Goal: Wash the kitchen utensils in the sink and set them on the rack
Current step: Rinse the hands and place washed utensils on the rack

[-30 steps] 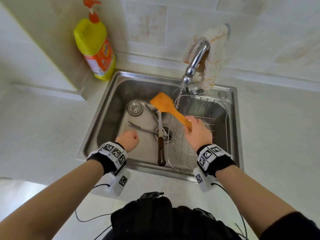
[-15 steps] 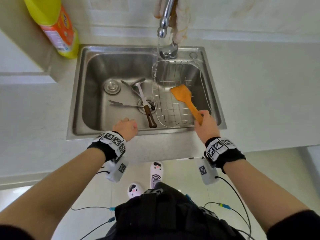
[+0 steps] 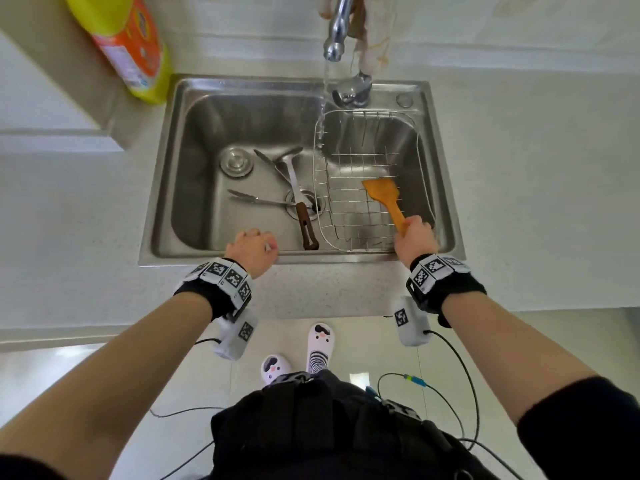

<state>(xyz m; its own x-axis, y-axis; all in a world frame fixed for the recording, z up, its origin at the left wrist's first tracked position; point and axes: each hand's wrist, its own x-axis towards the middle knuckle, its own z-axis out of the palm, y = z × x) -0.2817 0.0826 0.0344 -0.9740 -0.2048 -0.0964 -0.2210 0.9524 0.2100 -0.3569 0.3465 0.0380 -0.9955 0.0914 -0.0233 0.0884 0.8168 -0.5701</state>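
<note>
1. Since the spatula has moved from tap to rack, my right hand grips its handle there.
2. Left hand: empty fist at the sink front rim.
3. Spatula likely ready to release; tongs and brown-handled turner wait in the sink.

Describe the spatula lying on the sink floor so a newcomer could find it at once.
Look in the steel sink, in the open half left of the wire rack. A long spatula lies across the drain, handle toward the near rim. Unlike the all-metal tongs beside it and the orange spatula in the rack, it has a dark brown handle.
</note>
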